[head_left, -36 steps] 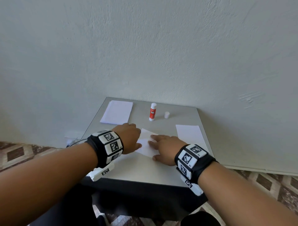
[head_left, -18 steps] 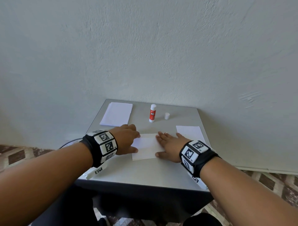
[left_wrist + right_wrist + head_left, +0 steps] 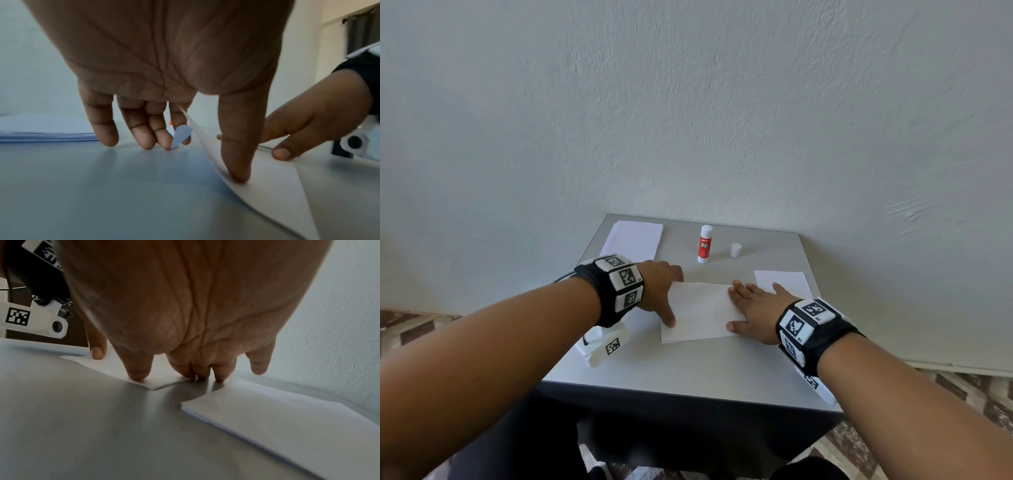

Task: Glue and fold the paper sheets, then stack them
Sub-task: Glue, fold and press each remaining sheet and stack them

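From the head view, your folded white paper sheet [image 3: 698, 310] lies on the grey counter [image 3: 688, 363] between both hands, its long axis running from one to the other. Your left hand [image 3: 659, 287] presses its left edge, your right hand [image 3: 755, 308] lies flat on its right end; the finished white stack [image 3: 780, 282] sits just beyond your right fingers.

Left wrist view: your thumb [image 3: 236, 146] pins the sheet; the far corner curls up against your fingertips.

Right wrist view: your straight fingers [image 3: 137, 368] press the near corner, with the stack just beside them, so the right hand seems better placed to carry it across.

Grey table [image 3: 688, 370], textured pale wall [image 3: 688, 102], patterned tile floor [image 3: 424, 329]
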